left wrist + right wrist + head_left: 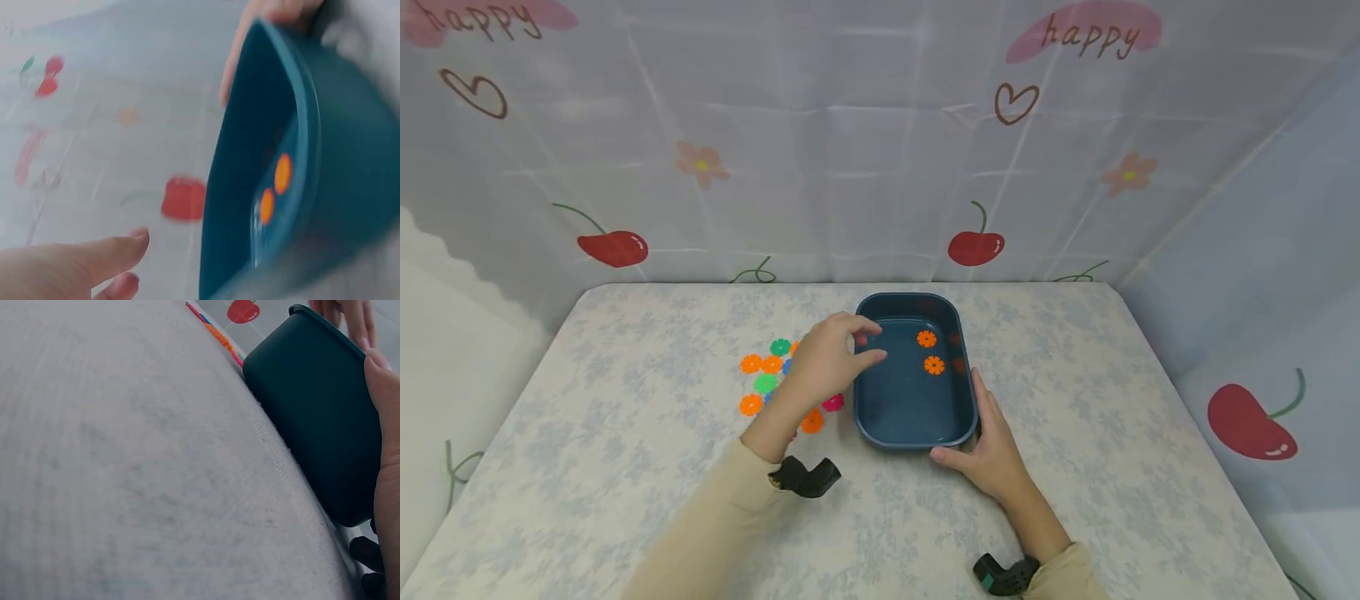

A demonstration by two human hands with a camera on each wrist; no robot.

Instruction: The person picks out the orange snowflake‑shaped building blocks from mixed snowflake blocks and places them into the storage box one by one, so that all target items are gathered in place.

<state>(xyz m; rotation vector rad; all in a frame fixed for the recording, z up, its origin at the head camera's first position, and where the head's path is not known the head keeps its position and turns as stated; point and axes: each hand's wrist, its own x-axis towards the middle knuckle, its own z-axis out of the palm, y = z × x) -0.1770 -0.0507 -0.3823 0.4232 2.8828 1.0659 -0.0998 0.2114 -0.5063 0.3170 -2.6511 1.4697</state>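
Note:
A dark blue box (895, 417) holds two orange notched discs (927, 339) on its floor, towards the right side. Over the box's left rim is my left hand (827, 358), thumb and fingers apart, with nothing visible between them. The left wrist view shows its thumb (119, 256) beside the box (350, 144). My right hand (992, 450) grips the box's near right corner, thumb at the near end and fingers along the right wall. In the right wrist view that thumb (381, 381) lies at the rim of the box (312, 412).
Left of the box lie several flat notched discs in orange, green (765, 383), blue and pink (832, 403), partly hidden by my left hand and forearm. A patterned cloth covers the table (587, 467). A printed curtain (850, 167) hangs behind it.

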